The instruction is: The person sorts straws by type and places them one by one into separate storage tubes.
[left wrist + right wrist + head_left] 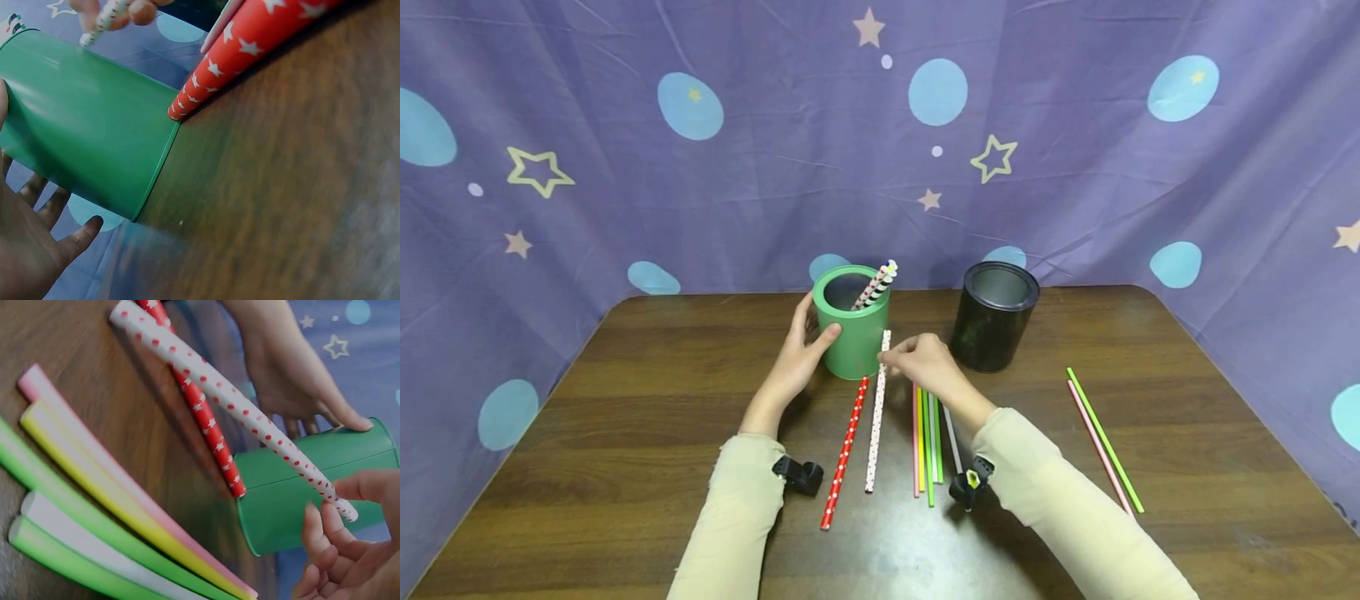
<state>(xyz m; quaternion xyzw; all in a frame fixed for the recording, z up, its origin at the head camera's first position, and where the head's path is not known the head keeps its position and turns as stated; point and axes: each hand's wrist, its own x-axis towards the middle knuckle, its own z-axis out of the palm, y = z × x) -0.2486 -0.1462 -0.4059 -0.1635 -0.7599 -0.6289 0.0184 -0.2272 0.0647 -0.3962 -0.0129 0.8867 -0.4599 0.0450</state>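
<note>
My left hand (796, 360) holds the green can (854, 346) by its left side, thumb toward the front and fingers around the back. Inside the can lean several patterned paper straws (872, 289), red-spotted and black-striped. Between thumb and fingertips, my right hand (927, 365) pinches the upper end of a white straw with red dots (219, 392). That straw slants in front of the can's right side, its lower end toward me. A red straw with white stars (846, 454) lies on the table, its far end by the can's base.
Beneath my right forearm lies a row of plain straws (930, 450) in pink, yellow, green and white. A black can (991, 325) stands at the back right. Farther right, a green straw (1105, 440) and a pink straw (1099, 446) lie together on the wooden table (625, 433).
</note>
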